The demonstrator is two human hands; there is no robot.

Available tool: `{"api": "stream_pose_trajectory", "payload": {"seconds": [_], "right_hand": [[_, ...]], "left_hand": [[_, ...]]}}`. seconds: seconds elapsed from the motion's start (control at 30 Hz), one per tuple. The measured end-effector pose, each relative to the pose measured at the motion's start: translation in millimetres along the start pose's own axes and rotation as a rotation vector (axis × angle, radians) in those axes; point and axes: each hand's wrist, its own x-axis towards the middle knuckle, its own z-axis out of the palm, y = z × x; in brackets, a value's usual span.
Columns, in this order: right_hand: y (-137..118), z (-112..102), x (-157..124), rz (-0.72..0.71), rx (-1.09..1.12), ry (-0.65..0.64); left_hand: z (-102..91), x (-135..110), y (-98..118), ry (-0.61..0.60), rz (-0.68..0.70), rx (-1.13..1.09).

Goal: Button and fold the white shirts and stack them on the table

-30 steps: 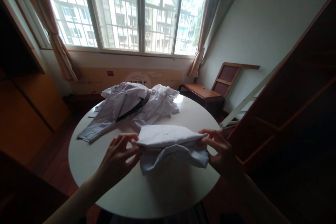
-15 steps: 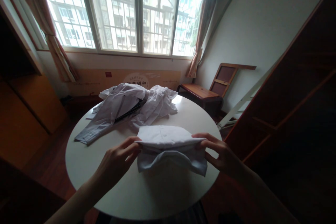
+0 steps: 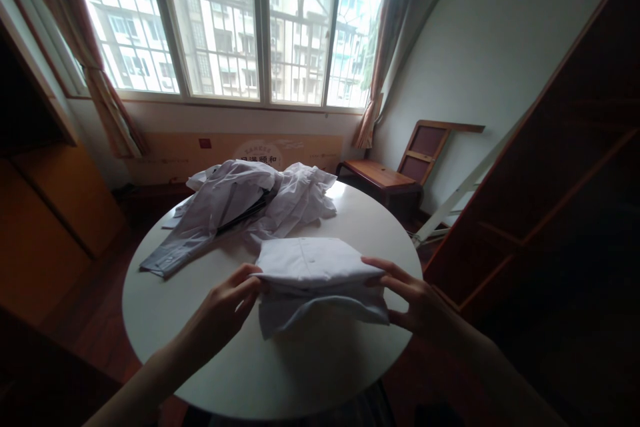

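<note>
A white shirt point(image 3: 315, 260), folded into a compact bundle with a button showing on top, lies near the middle of the round white table point(image 3: 225, 373). My left hand point(image 3: 234, 297) pinches the left end of its fold between thumb and fingers. At the opposite end, my right hand point(image 3: 405, 290) grips the fold, with the fingers on top and the thumb lower down. A loose flap of the shirt hangs toward me below the fold. Behind it lies a crumpled pile of pale shirts point(image 3: 240, 193), with one cuffed sleeve stretched to the left.
Beyond the table, a long cardboard box point(image 3: 170, 153) leans under the window. A wooden chair point(image 3: 390, 173) stands at the back right, near a white folding frame point(image 3: 450, 207). Dark wooden furniture point(image 3: 530, 213) borders the right side, and an orange-brown cabinet point(image 3: 55, 213) the left.
The top fold of the shirt has come down slightly toward me, and the front flap's raised arch has flattened. Both hands keep their hold at the ends.
</note>
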Motion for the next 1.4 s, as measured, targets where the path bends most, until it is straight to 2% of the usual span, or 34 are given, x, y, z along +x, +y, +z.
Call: {"api": "stream_pose_trajectory", "payload": {"seconds": [0.2,0.37,0.5,0.67,0.83,0.93,1.2,1.3,1.4], "right_hand": [[-5.3,14.0,2.1,-0.064,-0.051,0.171],[-8.5,19.0,3.4,-0.048,-0.096,0.257],[-9.3,20.7,2.7,-0.061,-0.113,0.261],[-12.3,23.1,2.6,-0.066,-0.128,0.27],[-14.5,23.0,3.5,-0.05,-0.121,0.275],[-13.7,22.4,3.0,-0.068,-0.115,0.28],[-11.6,30.6,4.7,-0.091,-0.128,0.327],[-17.2,28.4,11.5,-0.063,-0.123,0.404],[-27.1,15.7,21.5,-0.031,-0.084,0.516]], "left_hand": [[-0.9,-13.9,-0.4,-0.116,-0.018,0.165],[3.5,-24.0,5.4,-0.074,0.046,0.343],[11.4,-34.3,8.6,0.018,0.119,0.417],[24.5,-46.8,11.7,-0.044,0.279,0.399],[29.9,-43.9,15.7,-0.03,0.297,0.392],[29.0,-39.5,15.4,0.018,0.255,0.291],[32.6,-33.1,7.2,0.107,-0.062,-0.024],[27.2,-20.8,10.2,0.207,-0.083,-0.076],[12.4,1.0,21.2,0.339,-0.1,-0.128]]}}
